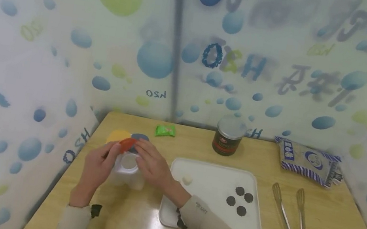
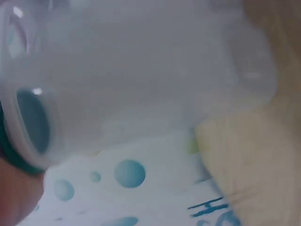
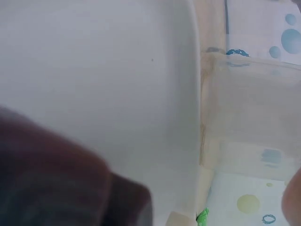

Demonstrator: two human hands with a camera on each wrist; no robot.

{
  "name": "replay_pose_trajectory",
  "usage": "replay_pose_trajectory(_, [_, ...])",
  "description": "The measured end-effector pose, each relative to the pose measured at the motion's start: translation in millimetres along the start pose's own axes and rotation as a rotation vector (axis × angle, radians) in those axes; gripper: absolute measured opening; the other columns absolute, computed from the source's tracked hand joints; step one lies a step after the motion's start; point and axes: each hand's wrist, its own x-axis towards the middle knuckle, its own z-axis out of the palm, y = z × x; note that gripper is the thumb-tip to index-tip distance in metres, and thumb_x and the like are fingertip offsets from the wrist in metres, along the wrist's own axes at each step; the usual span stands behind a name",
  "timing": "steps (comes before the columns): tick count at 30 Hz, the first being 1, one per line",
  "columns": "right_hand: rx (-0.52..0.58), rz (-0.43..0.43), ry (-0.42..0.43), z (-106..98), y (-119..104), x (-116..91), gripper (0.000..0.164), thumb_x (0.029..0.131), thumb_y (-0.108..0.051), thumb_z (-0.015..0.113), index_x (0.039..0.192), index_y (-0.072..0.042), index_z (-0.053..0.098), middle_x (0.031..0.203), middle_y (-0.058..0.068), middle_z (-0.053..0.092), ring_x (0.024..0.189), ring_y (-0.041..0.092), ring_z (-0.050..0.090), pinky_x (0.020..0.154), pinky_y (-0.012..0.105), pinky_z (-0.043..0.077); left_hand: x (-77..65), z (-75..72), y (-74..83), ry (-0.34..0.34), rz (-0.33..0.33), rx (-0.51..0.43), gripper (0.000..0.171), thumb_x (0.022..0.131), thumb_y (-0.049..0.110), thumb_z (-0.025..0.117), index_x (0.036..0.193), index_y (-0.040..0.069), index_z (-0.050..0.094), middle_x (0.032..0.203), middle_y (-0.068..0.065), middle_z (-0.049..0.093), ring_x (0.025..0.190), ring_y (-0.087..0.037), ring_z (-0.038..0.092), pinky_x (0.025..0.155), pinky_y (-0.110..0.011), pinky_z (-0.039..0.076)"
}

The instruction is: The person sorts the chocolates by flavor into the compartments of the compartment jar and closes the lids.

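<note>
A clear plastic container [image 1: 134,182] with coloured round lids stands at the left of the table. A yellow lid [image 1: 118,136] and a blue lid [image 1: 141,137] show at its far side. My left hand [image 1: 97,164] pinches a red lid [image 1: 126,145] beside a round opening. My right hand [image 1: 155,165] holds the red lid's other end with its fingers; its thumb lies close to the opening. In the left wrist view the translucent container [image 2: 131,80] fills the upper part, with a green lid [image 2: 16,160] at the left. Its walls [image 3: 254,103] also show in the right wrist view.
Right of the container lies a white tray [image 1: 210,171] bearing a pale round piece [image 1: 187,179] and several dark scalloped discs [image 1: 240,191]. Behind are a green packet [image 1: 165,130], a dark tin [image 1: 226,139] and a striped bag [image 1: 309,163]. Two metal whisks [image 1: 284,216] lie far right.
</note>
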Motion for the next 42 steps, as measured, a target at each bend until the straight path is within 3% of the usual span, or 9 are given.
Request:
replay_pose_trajectory(2, [-0.01, 0.0, -0.004, 3, -2, -4, 0.038, 0.104, -0.019, 0.046, 0.133, 0.001, 0.06, 0.141, 0.013, 0.058, 0.14, 0.026, 0.047, 0.119, 0.034, 0.034, 4.1, -7.5, -5.6, -0.163, -0.083, -0.078, 0.025, 0.102, 0.013, 0.056, 0.121, 0.006, 0.071, 0.116, -0.015, 0.073, 0.112, -0.032, 0.066, 0.101, -0.028, 0.048])
replay_pose_trajectory(4, [-0.003, 0.008, -0.009, 7, -4, -8, 0.038, 0.104, -0.019, 0.046, 0.132, 0.001, 0.061, 0.14, 0.013, 0.059, 0.14, 0.025, 0.048, 0.119, 0.034, 0.035, 9.5, -11.9, -10.5, -0.323, -0.16, -0.133, 0.034, 0.105, 0.021, 0.051, 0.133, 0.008, 0.064, 0.139, -0.016, 0.061, 0.137, -0.038, 0.048, 0.115, -0.047, 0.038])
replay_pose_trajectory(6, [0.005, 0.016, -0.007, 9, -5, -12, 0.038, 0.105, -0.021, 0.044, 0.132, 0.001, 0.061, 0.14, 0.013, 0.059, 0.14, 0.025, 0.048, 0.119, 0.034, 0.035, 15.6, -12.5, -13.7, -0.454, -0.238, -0.156, 0.041, 0.107, 0.033, 0.045, 0.141, 0.013, 0.058, 0.151, -0.013, 0.049, 0.147, -0.037, 0.035, 0.115, -0.062, 0.03])
replay_pose_trajectory(9, [0.014, 0.009, 0.008, 11, -4, -14, 0.04, 0.107, -0.023, 0.04, 0.132, 0.001, 0.061, 0.14, 0.013, 0.059, 0.141, 0.025, 0.047, 0.119, 0.034, 0.034, 23.2, -11.1, -13.2, -0.547, -0.347, -0.191, 0.05, 0.107, 0.046, 0.038, 0.146, 0.018, 0.053, 0.161, -0.011, 0.034, 0.151, -0.038, 0.026, 0.116, -0.065, 0.025])
replay_pose_trajectory(12, [0.016, -0.012, 0.007, 12, -5, -11, 0.041, 0.107, -0.023, 0.038, 0.133, 0.0, 0.06, 0.141, 0.012, 0.059, 0.142, 0.024, 0.046, 0.12, 0.034, 0.034, 25.8, -13.1, -11.6, -0.549, -0.405, -0.217, 0.053, 0.107, 0.048, 0.035, 0.146, 0.017, 0.052, 0.163, -0.013, 0.028, 0.151, -0.04, 0.023, 0.118, -0.065, 0.021])
replay_pose_trajectory(21, [-0.019, 0.031, -0.109, -2, -9, 2, 0.04, 0.106, -0.02, 0.043, 0.137, -0.002, 0.058, 0.147, 0.009, 0.054, 0.146, 0.02, 0.04, 0.121, 0.03, 0.029, 31.2, -16.5, -12.6, -0.522, -0.391, -0.22, 0.055, 0.107, 0.05, 0.036, 0.145, 0.015, 0.053, 0.163, -0.013, 0.028, 0.151, -0.042, 0.023, 0.116, -0.068, 0.021])
replay_pose_trajectory(29, [0.081, 0.237, -0.391, -58, -14, 5, 0.045, 0.106, -0.034, 0.047, 0.145, -0.011, 0.052, 0.157, 0.001, 0.042, 0.151, 0.015, 0.03, 0.121, 0.034, 0.031, 35.2, -7.7, -9.4, -0.501, -0.363, -0.226, 0.048, 0.106, 0.046, 0.042, 0.143, 0.018, 0.056, 0.162, -0.01, 0.033, 0.148, -0.039, 0.031, 0.113, -0.064, 0.031])
replay_pose_trajectory(34, [0.097, 0.405, -0.37, -109, -9, -24, 0.048, 0.103, -0.036, 0.054, 0.145, -0.014, 0.052, 0.155, 0.001, 0.045, 0.149, 0.017, 0.034, 0.12, 0.043, 0.033, 36.7, -3.0, -4.0, -0.49, -0.372, -0.225, 0.047, 0.105, 0.047, 0.046, 0.141, 0.019, 0.058, 0.16, -0.008, 0.038, 0.149, -0.035, 0.032, 0.114, -0.06, 0.031])
replay_pose_trajectory(42, [-0.059, 0.651, -0.253, -185, -7, -101, 0.043, 0.101, -0.034, 0.058, 0.143, -0.024, 0.053, 0.155, -0.002, 0.046, 0.147, 0.025, 0.038, 0.113, 0.053, 0.038, 37.7, -6.6, -11.0, -0.471, -0.364, -0.203, 0.046, 0.104, 0.046, 0.047, 0.14, 0.02, 0.059, 0.157, -0.007, 0.042, 0.148, -0.033, 0.035, 0.11, -0.056, 0.036])
